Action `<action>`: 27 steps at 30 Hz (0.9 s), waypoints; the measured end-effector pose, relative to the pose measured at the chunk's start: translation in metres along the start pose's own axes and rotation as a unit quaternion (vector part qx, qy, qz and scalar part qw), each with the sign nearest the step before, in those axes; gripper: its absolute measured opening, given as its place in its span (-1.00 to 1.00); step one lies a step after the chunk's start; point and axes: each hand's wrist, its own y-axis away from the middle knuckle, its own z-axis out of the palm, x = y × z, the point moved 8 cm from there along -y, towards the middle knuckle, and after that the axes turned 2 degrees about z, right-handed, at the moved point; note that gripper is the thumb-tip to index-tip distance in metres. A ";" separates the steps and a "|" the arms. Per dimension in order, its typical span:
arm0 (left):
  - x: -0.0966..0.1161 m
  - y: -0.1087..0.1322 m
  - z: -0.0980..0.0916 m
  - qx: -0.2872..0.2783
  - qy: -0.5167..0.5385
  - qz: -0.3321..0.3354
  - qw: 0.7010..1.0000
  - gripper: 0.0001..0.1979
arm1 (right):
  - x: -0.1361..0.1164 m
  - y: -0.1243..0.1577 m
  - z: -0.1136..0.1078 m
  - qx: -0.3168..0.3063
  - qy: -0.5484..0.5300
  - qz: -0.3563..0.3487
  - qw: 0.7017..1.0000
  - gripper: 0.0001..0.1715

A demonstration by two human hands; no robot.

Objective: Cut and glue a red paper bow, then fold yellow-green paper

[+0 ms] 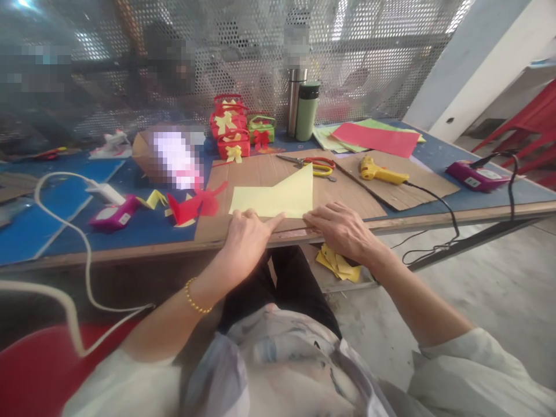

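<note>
The left hand (pixel 249 231) is lying loosely curled at the table's near edge, its forefinger stretched out and pressing on the near edge of the yellow paper sheet (pixel 278 196). The right hand (pixel 341 227) is lying flat beside it, fingers together and pressing down by the sheet's near right corner. Neither hand is gripping anything. The sheet is sitting folded on a cardboard mat (pixel 260 171), one corner rising to a point at the far right.

This looks like creasing work. For a clean line, the flat hand should be pinning the layers so they are not sliding, while the forefinger is running along the fold with steady pressure from the middle outward. The edges should be lining up before any hard pressing.

Just below the table edge, yellow paper scraps (pixel 336 263) are lying on a low ledge. To the left of the mat, red paper cuttings (pixel 191 207) are resting on the blue tabletop (pixel 143 229), with a purple box (pixel 110 215) and a white cable (pixel 65 231) beyond them. Behind the sheet, scissors (pixel 313 165) and a yellow glue gun (pixel 380 171) are lying on the cardboard.

Farther back, red gift boxes (pixel 230 127), a green gift box (pixel 261 128), a steel flask (pixel 296 98) and a green flask (pixel 307 110) are standing together, near loose coloured sheets (pixel 373 138). A perforated metal screen (pixel 382 52) is closing off the back, and red chairs (pixel 530 121) are standing at the right on a concrete floor (pixel 469 272).
</note>
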 end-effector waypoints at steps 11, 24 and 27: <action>-0.002 -0.003 -0.001 0.003 0.002 0.032 0.999 -0.25 | 0.012 -0.002 -0.005 0.015 -0.023 0.055 0.998 -0.39; -0.005 -0.005 -0.005 0.026 0.026 0.035 0.999 -0.33 | 0.004 0.000 0.002 -0.029 0.008 0.052 0.998 -0.73; -0.001 -0.006 -0.006 0.031 0.014 0.030 0.999 -0.31 | 0.003 -0.001 0.002 -0.035 0.021 0.058 0.997 -0.70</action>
